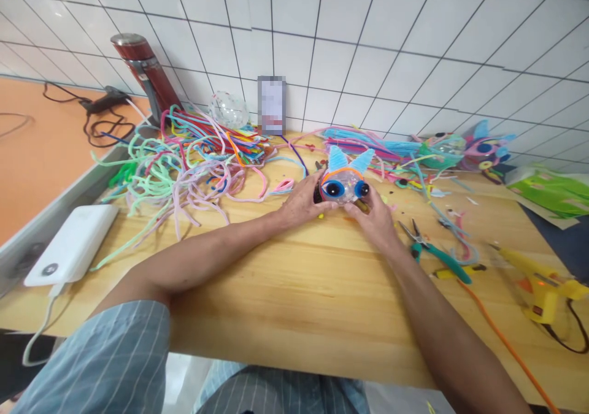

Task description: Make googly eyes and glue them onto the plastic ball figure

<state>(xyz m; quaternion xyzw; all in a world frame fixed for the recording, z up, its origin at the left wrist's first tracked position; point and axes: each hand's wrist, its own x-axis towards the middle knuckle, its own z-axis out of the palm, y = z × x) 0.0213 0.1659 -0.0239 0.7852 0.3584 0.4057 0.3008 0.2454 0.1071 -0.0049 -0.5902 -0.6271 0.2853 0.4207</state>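
Between my two hands is a clear plastic ball figure [344, 187] with blue pipe-cleaner ears, an orange band across its top and two big black eyes ringed in blue. My left hand [304, 200] is wrapped round its left side, the thumb along the lower edge. At the lower right, my right hand [375, 218] grips it with thumb and fingers, partly hidden behind the ball. Just right of that hand lie teal-handled pliers [435, 251]. A folded pink and blue pipe cleaner [283, 186] rests left of my left hand.
Tangled pipe cleaners [184, 168] cover the back left, near a red thermos [147, 73] and a clear ball [229, 109]. A phone [272, 105] leans on the tiled wall. A white power bank [71, 245] lies left; a yellow glue gun [538, 282] lies right. Another figure [485, 147] stands back right.
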